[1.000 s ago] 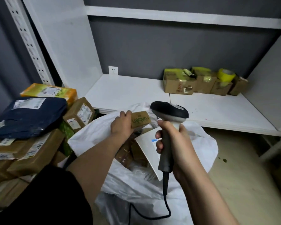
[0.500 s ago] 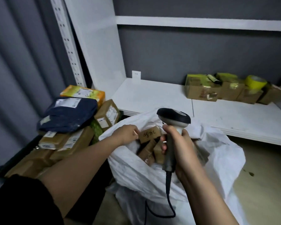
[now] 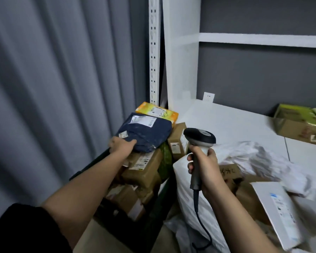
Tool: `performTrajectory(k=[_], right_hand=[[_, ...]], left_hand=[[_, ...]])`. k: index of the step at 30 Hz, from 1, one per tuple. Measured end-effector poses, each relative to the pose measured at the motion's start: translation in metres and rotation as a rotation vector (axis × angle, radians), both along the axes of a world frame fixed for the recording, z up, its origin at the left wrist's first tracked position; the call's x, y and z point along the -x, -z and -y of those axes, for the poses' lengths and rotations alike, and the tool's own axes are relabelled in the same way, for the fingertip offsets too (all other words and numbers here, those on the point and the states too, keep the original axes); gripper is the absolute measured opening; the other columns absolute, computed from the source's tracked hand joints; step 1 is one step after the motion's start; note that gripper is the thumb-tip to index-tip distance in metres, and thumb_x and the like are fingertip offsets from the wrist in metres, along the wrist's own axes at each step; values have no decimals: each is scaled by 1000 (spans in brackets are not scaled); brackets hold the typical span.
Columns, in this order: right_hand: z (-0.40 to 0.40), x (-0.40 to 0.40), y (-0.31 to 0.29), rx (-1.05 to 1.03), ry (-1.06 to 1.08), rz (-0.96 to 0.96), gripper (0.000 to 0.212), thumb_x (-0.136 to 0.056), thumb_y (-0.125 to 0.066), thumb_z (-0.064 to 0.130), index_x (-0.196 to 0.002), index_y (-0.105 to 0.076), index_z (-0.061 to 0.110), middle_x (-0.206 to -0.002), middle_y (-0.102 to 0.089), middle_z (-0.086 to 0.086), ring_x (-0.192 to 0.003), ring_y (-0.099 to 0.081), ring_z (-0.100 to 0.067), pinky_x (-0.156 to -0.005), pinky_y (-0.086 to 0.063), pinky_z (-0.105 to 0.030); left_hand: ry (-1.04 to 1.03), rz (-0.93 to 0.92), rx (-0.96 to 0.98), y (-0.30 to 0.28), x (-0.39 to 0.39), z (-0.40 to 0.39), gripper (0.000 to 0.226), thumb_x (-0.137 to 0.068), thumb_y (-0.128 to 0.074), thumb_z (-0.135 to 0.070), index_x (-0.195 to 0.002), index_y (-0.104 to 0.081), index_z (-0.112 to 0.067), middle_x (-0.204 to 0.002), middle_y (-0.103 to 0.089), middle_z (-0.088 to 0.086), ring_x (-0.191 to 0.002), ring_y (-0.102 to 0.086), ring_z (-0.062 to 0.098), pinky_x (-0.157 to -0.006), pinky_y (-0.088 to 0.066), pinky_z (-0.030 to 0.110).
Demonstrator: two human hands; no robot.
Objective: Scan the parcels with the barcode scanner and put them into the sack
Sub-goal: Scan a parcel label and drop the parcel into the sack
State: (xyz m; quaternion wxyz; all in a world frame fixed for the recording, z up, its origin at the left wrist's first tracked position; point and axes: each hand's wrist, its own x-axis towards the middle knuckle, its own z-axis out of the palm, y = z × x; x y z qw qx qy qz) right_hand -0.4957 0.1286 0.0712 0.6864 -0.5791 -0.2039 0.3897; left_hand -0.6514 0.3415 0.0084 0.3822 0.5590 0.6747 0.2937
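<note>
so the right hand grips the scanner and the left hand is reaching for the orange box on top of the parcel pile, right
Not quite. The head view shows the left hand on the near edge of the dark blue mailer bag on top of the parcel pile, not the orange box, which lies behind it untouched. The right hand does grip the barcode scanner.

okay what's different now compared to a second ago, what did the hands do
The left hand let go of the small brown box, now in the sack, and swung left to the pile, taking hold of the dark blue bag parcel. The right hand still grips the scanner above the sack.
</note>
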Motion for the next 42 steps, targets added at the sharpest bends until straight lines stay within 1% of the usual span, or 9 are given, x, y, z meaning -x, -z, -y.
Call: performTrajectory(k=[3, 6, 9, 16, 21, 27, 30, 35, 42], right_hand=[[-20, 8, 10, 20, -4, -4, 21, -94, -60, 15, -103, -41, 12, -64, -50, -6, -41, -40, -13, -44, -32, -26], [-27, 9, 22, 46, -15, 8, 26, -93, -60, 17, -111, -43, 10, -63, -51, -5, -42, -41, -14, -41, -32, -24], [-29, 5, 31, 67, -12, 11, 26, -93, -61, 16, -112, -44, 11, -62, -52, -4, -42, -40, -15, -41, -32, -24], [-25, -3, 36, 65, 6, 46, 21, -92, -62, 19, -101, -45, 13, -64, -53, -4, -43, -42, -14, -48, -33, -28], [-4, -8, 20, 13, 10, 54, 19, -92, -62, 11, -103, -46, 9, -63, -54, -4, -42, -44, -12, -44, -37, -24], [42, -19, -1, -48, 98, -20, 10, -90, -65, 5, -93, -57, 9, -66, -63, -6, -44, -50, -9, -50, -46, -24], [71, -23, -8, -94, 136, -22, 29, -79, -76, 14, -102, -58, 12, -69, -60, -8, -49, -48, -18, -60, -41, -34], [109, -37, -16, -49, 125, 133, 30, -86, -72, 7, -111, -55, 4, -79, -57, -14, -52, -53, -18, -42, -44, -16], [114, -60, -1, 62, 189, 214, 41, -82, -76, 8, -116, -54, 2, -58, -56, -5, -39, -49, -9, -40, -43, -21]], left_hand=[[-141, 267, 142, 34, 9, -44, 93, -51, -72, -63, -128, -57, -14, -124, -63, 10, -104, -63, 31, -87, -53, 37], [-121, 517, 258, 19, -7, -39, 63, -84, -67, -40, -135, -49, -7, -128, -58, 13, -112, -60, 33, -87, -50, 37], [-106, 608, 301, 20, -25, -49, 52, -94, -58, -31, -138, -45, -7, -135, -53, 11, -122, -53, 29, -97, -45, 35], [-234, 731, 235, 22, -29, -56, 60, -78, -72, -22, -131, -49, -8, -116, -63, 12, -101, -61, 29, -93, -52, 42], [-162, 946, 170, -28, -25, 0, 33, -88, -62, -21, -117, -49, -20, -110, -63, 4, -101, -61, 23, -87, -54, 39], [54, 914, 116, -58, -5, 87, 23, -84, -66, -14, -106, -63, -17, -101, -71, 7, -91, -67, 25, -92, -52, 45], [215, 898, 176, -65, 2, 128, 30, -84, -67, -9, -113, -64, -13, -102, -72, 10, -93, -68, 28, -86, -54, 42], [391, 778, 245, -70, 7, 168, 50, -76, -74, -10, -123, -56, -11, -106, -70, 15, -92, -68, 31, -77, -55, 38], [518, 781, 226, -80, -4, 186, 49, -73, -76, -9, -117, -55, -21, -110, -70, 11, -97, -67, 30, -86, -54, 43]])
